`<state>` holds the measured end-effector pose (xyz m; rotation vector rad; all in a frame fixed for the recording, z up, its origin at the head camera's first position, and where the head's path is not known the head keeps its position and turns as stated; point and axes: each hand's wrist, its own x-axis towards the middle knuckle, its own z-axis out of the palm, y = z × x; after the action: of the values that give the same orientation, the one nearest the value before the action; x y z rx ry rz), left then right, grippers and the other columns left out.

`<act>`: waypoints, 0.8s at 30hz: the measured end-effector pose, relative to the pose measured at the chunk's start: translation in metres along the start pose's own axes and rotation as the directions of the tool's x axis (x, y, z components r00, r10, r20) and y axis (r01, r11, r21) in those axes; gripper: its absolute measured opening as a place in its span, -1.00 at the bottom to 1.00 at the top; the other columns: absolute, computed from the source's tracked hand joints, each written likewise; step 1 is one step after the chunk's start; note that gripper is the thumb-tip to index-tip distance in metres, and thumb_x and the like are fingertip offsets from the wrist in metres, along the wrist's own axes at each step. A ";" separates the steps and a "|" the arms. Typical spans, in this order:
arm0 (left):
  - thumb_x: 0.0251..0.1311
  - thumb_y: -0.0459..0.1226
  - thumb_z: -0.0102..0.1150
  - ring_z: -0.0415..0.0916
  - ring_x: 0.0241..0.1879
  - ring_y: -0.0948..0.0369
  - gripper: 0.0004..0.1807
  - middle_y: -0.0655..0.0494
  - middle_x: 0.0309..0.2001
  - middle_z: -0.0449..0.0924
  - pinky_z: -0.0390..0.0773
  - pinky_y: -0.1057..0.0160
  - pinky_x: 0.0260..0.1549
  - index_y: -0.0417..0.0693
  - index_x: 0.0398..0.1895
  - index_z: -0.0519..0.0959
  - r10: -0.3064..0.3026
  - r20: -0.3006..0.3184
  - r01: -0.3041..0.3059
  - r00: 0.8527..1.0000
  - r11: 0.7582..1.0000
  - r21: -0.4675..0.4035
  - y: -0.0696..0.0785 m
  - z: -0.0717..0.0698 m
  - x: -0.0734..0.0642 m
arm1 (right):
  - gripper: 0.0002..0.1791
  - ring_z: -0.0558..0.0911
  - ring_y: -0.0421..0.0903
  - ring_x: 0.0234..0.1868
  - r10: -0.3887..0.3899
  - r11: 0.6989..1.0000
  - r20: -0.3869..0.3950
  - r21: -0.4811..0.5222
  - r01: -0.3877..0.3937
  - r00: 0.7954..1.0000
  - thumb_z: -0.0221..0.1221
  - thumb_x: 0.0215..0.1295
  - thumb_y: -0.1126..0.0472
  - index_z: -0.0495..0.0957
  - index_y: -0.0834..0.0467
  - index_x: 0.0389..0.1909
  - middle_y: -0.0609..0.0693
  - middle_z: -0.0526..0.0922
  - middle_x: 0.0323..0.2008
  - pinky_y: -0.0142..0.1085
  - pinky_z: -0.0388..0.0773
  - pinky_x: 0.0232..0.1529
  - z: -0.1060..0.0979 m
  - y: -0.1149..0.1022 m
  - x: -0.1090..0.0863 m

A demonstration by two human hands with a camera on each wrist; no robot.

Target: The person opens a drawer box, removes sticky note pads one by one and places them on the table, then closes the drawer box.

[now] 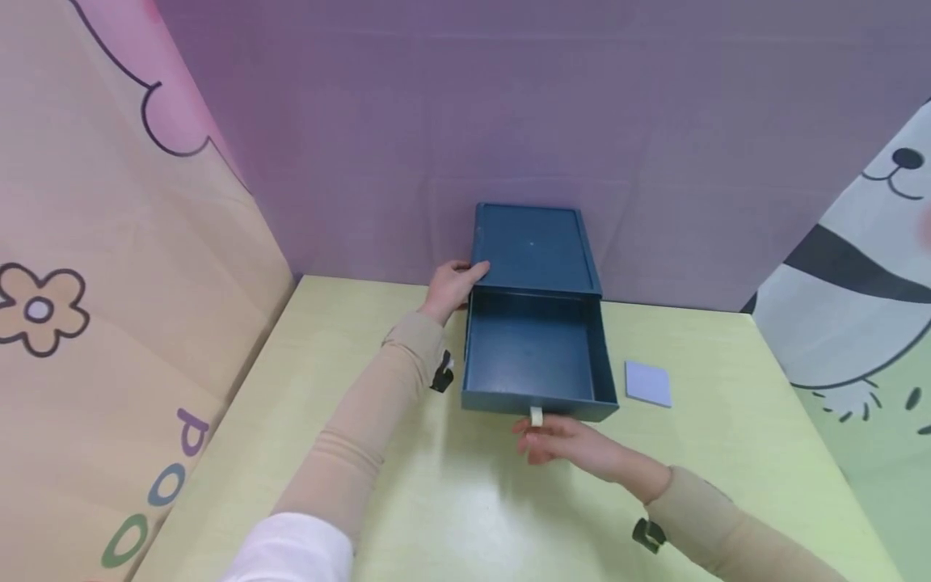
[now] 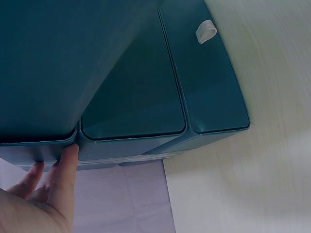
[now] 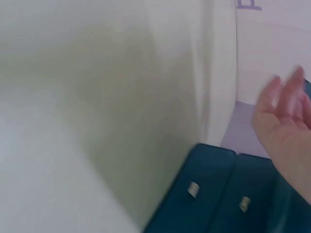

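Observation:
A dark blue drawer box (image 1: 534, 242) stands against the back of the table, its top drawer (image 1: 538, 402) pulled well out and bare inside. My left hand (image 1: 452, 291) rests on the box's left side, thumb over the top edge. In the left wrist view its fingers (image 2: 65, 177) lie fairly straight against the side. Below the pulled-out drawer are further closed drawers, one with a pale fabric loop (image 2: 206, 32). Just under the top drawer's pale pull tab (image 1: 537, 416), my right hand (image 1: 570, 444) has loosely bent fingers. The right wrist view shows that hand (image 3: 286, 121) blurred, holding nothing.
A lavender square pad (image 1: 648, 384) lies on the pale yellow table (image 1: 349, 339), right of the drawer box. A purple cloth wall (image 1: 451, 121) hangs close behind the box. Printed cloth walls stand at the left and right.

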<state>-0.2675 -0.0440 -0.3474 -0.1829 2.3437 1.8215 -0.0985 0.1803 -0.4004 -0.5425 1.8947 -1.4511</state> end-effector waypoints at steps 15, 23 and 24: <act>0.19 0.10 0.13 0.40 0.18 0.03 -0.31 -0.06 0.25 0.38 0.57 0.06 -0.03 -0.09 0.28 0.35 -0.002 -0.004 0.002 1.000 1.000 0.008 0.000 -0.001 0.000 | -0.50 0.55 -0.28 -0.29 -0.095 0.994 -0.188 0.033 0.103 0.977 -0.15 0.51 0.16 0.36 0.63 -0.05 -0.06 0.55 -0.33 -0.44 0.56 -0.16 0.013 0.009 0.000; 0.19 0.10 0.13 0.40 0.17 0.03 -0.31 -0.07 0.25 0.39 0.58 0.06 -0.04 -0.11 0.28 0.36 0.006 -0.014 -0.006 1.000 1.000 0.009 -0.001 -0.001 0.000 | -0.50 0.56 -0.31 -0.29 -0.074 0.995 -0.194 0.055 0.086 0.978 -0.14 0.50 0.16 0.33 0.65 -0.06 -0.07 0.57 -0.33 -0.43 0.56 -0.14 0.013 0.009 0.001; 0.19 0.10 0.13 0.40 0.17 0.03 -0.31 -0.07 0.25 0.39 0.58 0.06 -0.04 -0.11 0.28 0.36 0.004 -0.013 -0.004 1.000 1.000 0.008 -0.001 -0.001 0.000 | -0.50 0.56 -0.31 -0.29 -0.069 0.995 -0.194 0.058 0.082 0.979 -0.14 0.50 0.16 0.33 0.65 -0.06 -0.08 0.57 -0.34 -0.43 0.55 -0.14 0.013 0.009 0.002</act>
<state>-0.2675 -0.0449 -0.3486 -0.1904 2.3611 1.8181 -0.0894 0.1733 -0.4117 -0.4614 1.9844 -1.6610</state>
